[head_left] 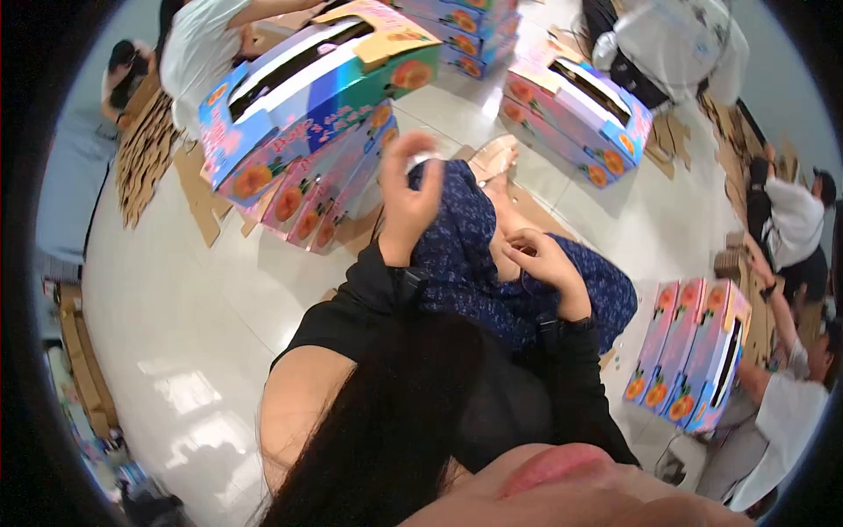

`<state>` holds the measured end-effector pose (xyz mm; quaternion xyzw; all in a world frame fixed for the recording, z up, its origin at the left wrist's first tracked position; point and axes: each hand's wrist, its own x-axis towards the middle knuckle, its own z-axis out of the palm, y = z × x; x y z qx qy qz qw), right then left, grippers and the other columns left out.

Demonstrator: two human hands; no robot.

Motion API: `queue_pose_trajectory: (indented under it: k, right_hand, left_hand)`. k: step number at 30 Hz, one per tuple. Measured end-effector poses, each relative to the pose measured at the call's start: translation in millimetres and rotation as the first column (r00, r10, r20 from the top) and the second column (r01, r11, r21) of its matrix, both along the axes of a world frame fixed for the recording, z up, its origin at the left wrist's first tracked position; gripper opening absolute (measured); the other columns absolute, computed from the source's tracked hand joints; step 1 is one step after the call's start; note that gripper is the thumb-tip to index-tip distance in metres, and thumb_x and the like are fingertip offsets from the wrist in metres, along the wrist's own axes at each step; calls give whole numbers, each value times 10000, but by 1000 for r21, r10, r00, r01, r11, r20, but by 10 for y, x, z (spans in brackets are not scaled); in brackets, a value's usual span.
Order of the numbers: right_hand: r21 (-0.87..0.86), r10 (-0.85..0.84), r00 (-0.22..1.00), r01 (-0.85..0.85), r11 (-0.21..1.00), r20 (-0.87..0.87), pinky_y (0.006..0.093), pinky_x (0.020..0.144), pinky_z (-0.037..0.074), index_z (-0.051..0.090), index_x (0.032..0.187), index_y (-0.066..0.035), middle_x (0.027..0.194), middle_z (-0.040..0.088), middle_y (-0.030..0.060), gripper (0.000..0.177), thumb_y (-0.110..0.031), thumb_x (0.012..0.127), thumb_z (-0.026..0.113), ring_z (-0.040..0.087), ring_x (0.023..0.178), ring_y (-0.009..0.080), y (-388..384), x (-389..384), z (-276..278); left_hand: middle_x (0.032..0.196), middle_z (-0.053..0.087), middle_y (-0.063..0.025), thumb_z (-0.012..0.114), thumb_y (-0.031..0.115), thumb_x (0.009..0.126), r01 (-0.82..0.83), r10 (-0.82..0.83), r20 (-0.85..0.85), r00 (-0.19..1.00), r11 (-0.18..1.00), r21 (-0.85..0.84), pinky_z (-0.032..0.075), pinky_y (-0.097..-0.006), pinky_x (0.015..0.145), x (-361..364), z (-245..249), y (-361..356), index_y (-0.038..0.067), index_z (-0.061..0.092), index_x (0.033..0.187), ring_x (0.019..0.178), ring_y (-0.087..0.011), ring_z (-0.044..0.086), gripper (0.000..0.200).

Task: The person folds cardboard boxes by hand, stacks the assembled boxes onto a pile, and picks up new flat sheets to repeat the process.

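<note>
Printed fruit carton (325, 97) sits upper left of frame, on top of a stack of similar cartons (325, 198). Long axis runs lower left to upper right; slot faces up, same line. Tan flap (399, 39) at the upper-right end. Near edge hangs over the stack.

Room: pale tile floor (176, 307) is open left of center; narrower tile gap upper center, between this stack and the second carton stack (571, 119). Cardboard sheets (200, 198) lie close on the left side. Third carton stack (685, 351) lower right.

Left hand (410, 198): raised near the carton's right side, fingers curled, thumb well apart, a bit blurred. Right hand (546, 263): over the blue patterned garment (465, 220), fingers bent; can't tell if they hold anything.
</note>
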<state>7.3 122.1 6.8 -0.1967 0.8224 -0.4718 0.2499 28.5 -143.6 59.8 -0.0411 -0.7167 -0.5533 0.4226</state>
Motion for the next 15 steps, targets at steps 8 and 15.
queue_pose_trajectory:
  k: [8,15]
  right_hand:
    - [-363,-184,969,232,902,163,286,735,519,584,1212,-73,1067,629,72,361,-267,920,672,611,952,160,-945,-911,132]
    - [-409,-237,859,437,801,454,462,921,478,434,1341,-18,1265,524,170,859,-640,798,673,515,1191,314,-1859,-1974,659]
  left_hand:
    - [1424,256,-202,613,-22,854,-661,694,-360,624,714,230,340,-432,1101,350,498,-1022,9,241,1359,1322,-284,328,628]
    - [1386,312,-207,633,107,914,-856,867,-125,483,497,141,305,-446,1120,791,203,-1732,-8,285,1391,1299,-318,378,601]
